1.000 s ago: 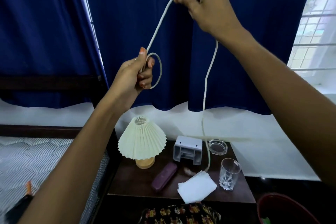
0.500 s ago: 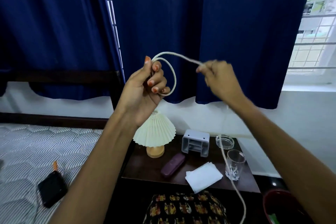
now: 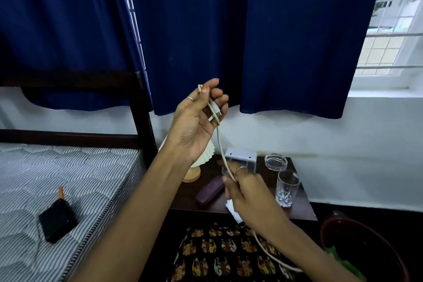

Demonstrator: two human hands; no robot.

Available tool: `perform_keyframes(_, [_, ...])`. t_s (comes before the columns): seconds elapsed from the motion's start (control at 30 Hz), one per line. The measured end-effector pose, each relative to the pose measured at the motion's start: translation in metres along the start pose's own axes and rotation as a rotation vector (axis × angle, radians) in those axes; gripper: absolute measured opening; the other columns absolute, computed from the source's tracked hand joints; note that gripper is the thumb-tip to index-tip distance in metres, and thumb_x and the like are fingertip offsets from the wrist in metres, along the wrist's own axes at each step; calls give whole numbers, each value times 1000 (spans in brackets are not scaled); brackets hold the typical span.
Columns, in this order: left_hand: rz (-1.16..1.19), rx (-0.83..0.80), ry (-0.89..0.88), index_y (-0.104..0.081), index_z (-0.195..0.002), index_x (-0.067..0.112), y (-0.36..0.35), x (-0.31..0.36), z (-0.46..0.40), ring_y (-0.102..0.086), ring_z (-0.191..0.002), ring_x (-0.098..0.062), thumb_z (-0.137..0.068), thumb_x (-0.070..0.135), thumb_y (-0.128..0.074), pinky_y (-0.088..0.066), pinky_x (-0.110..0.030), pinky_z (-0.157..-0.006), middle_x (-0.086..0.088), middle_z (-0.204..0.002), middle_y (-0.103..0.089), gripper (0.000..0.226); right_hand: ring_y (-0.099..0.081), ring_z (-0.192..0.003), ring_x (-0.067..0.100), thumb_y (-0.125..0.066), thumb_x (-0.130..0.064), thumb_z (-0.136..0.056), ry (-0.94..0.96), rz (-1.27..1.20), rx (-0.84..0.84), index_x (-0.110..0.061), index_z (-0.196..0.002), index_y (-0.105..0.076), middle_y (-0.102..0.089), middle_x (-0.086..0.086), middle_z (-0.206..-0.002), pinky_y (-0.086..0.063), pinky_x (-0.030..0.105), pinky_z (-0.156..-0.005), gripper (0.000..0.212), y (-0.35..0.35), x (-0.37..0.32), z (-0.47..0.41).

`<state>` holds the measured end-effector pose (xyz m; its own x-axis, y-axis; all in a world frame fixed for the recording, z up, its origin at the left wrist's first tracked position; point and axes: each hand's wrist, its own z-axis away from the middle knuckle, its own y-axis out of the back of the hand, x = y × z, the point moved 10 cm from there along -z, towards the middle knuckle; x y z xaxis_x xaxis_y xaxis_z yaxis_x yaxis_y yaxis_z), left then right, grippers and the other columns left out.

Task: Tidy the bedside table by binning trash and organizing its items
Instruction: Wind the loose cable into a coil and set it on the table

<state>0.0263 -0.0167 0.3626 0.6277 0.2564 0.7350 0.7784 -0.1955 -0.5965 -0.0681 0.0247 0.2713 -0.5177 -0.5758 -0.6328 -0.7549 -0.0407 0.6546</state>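
A white charging cable (image 3: 220,144) runs between my two hands above the dark wooden bedside table (image 3: 299,208). My left hand (image 3: 196,121) is raised with its palm toward me and pinches the cable's plug end between thumb and fingers. My right hand (image 3: 247,192) is lower, over the table, and grips the cable farther along. From that hand the loose cable trails down over my patterned lap to the lower right. A white tissue (image 3: 233,212) peeks out under my right hand.
On the table stand a pleated cream lamp (image 3: 201,160), a white box (image 3: 242,159), a purple case (image 3: 210,190), a glass ashtray (image 3: 275,162) and a drinking glass (image 3: 287,186). A dark red bin (image 3: 357,247) sits at the lower right. A black device (image 3: 57,222) lies on the striped mattress.
My right hand dropped from high up to just above the table, sliding along the cable. My left hand stays raised, and the loop it held has been pulled into a straighter run.
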Motion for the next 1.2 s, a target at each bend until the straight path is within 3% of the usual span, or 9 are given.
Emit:
perform_keyframes(0.1, [-185,74,-26,-61,-108,8,13,-8,-3,-68,-77,-9,-99,14,-43,-55,-23,-78,4,-76,-68,20,-56,-62,9,-48,-22,-96,-13,-2,-24,-28,-125,-53,-60,-4,-69,-49,29,-63,31,0,-1,12])
perform_keyframes(0.2, [-481,99,-40,-60,-110,8,24,-19,0,-67,-77,-10,-100,15,-43,-53,-22,-76,4,-78,-67,20,-56,-59,10,-53,-29,-93,4,47,47,-30,-113,-62,-57,-11,-67,-47,29,-60,22,22,-3,11])
perform_keyframes(0.4, [-744,-66,68,-62,-109,7,26,-47,12,-63,-64,-5,-99,16,-46,-46,-12,-59,2,-73,-66,20,-57,-58,5,-67,-31,-83,2,66,203,-28,-89,-74,-66,-14,-66,-43,18,-57,9,72,-11,-8])
perform_keyframes(0.47, [-781,-128,102,-62,-108,3,22,-57,18,-56,-54,-2,-99,14,-46,-41,-9,-52,3,-65,-64,21,-61,-65,6,-72,-30,-79,2,37,221,-29,-84,-74,-72,-9,-71,-48,22,-63,6,82,-9,-15])
perform_keyframes(0.63, [-656,-254,222,-58,-81,14,12,-84,36,-40,-49,-8,-103,20,-34,-37,-13,-50,-1,-57,-43,33,-58,-55,6,-78,-27,-72,-21,-93,199,-25,-77,-73,-66,-11,-58,-44,18,-54,7,93,7,-29])
perform_keyframes(0.73, [-495,-228,318,-58,-81,11,12,-97,43,-29,-47,-5,-103,27,-29,-28,-14,-44,1,-56,-32,40,-63,-65,4,-77,-26,-73,22,-97,154,-22,-79,-74,-69,-6,-74,-45,12,-61,8,93,10,-33])
perform_keyframes(0.9, [-553,-287,336,-65,-86,6,3,-103,47,-22,-44,-5,-101,36,-28,-22,-15,-42,1,-55,-22,49,-61,-68,3,-72,-22,-79,54,-120,152,-22,-85,-74,-62,-6,-81,-43,11,-63,7,89,20,-31])
perform_keyframes(1.07, [-358,-275,359,-62,-84,7,2,-102,45,-16,-40,-4,-98,34,-34,-15,-19,-43,7,-50,-21,41,-55,-55,4,-63,-26,-83,-35,-383,211,-24,-87,-71,-64,-10,-75,-44,14,-56,9,79,45,-24])
perform_keyframes(1.2, [-189,-218,364,-61,-83,9,1,-101,41,-19,-36,-3,-99,34,-34,-16,-22,-43,9,-47,-24,41,-58,-59,18,-54,-28,-88,-181,-517,271,-8,-93,-70,-65,18,-71,-49,20,-55,27,63,75,-15])
